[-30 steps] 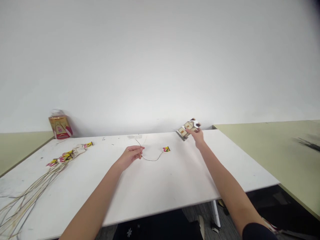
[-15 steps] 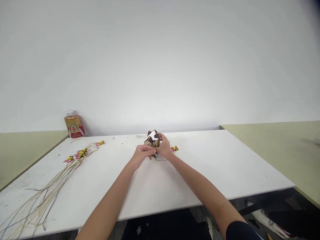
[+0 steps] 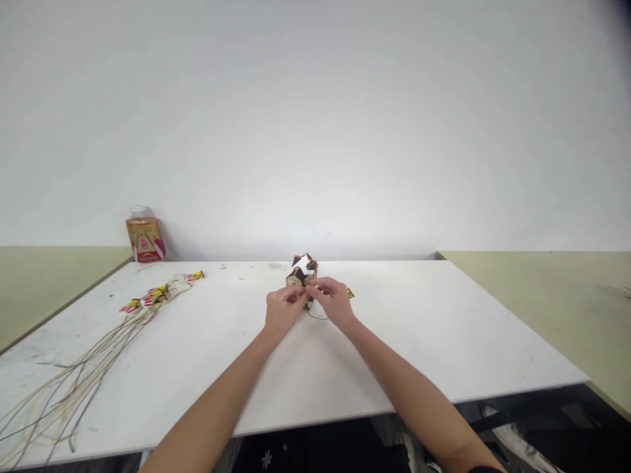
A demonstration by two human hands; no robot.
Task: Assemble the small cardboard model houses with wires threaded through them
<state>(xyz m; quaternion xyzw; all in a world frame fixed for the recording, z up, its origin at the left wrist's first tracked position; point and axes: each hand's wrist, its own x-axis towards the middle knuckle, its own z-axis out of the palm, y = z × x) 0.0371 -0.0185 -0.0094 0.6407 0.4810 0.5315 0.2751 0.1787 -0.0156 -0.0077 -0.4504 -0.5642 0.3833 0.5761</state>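
Observation:
A small brown and cream woven piece (image 3: 297,278) with a white patch on top stands near the back middle of the white table (image 3: 424,328). In front of it, my left hand (image 3: 286,309) is closed in a pinch at its lower front. My right hand (image 3: 332,301) pinches at the same spot, its fingertips touching those of the left. What lies between the fingertips is too small to make out. A thin dark strand (image 3: 318,317) loops out below the hands. Behind my right hand a bit of yellow and black wrapper (image 3: 350,293) shows.
Several red, white and yellow wrappers (image 3: 155,295) lie at the left, with long thin strands (image 3: 106,355) trailing to the front left edge. A bottle with a gold and red label (image 3: 145,238) stands at the back left, by the wall (image 3: 315,131).
My right hand has let go of the side of the woven piece and come forward to pinch beside my left fingertips. The view has shifted slightly.

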